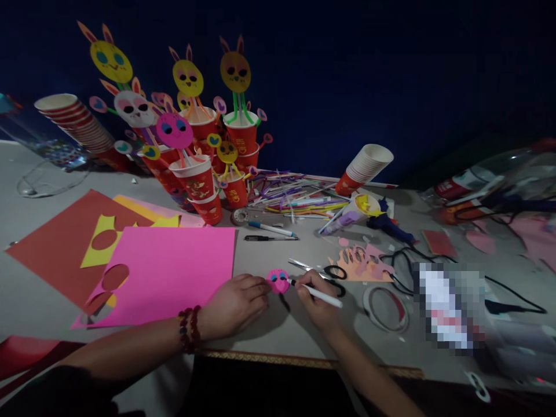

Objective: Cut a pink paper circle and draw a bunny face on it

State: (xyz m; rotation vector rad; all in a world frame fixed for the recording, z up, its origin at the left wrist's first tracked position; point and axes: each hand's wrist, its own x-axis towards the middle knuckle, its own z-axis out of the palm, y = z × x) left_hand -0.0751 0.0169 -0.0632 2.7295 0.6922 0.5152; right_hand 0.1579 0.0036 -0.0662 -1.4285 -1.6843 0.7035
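Note:
A small pink paper face [278, 282] with blue eyes lies on the grey table near its front edge. My left hand [237, 306], with beaded bracelets at the wrist, rests at its left, fingers together and fingertips at the disc's rim. In my right hand [319, 301] is a white marker [321, 296], its dark tip over the face's right eye. Black-handled scissors [334, 278] lie just behind my right hand. A large pink sheet [174, 260] spreads out behind my left forearm.
Red cups [202, 188] with paper rabbit faces stand at the back left. Pipe cleaners [286, 197], a black pen [269, 238] and a blue-and-white marker [271, 228] lie mid-table. A tape roll [386, 310], paper scraps [360, 263] and dark cables are at the right.

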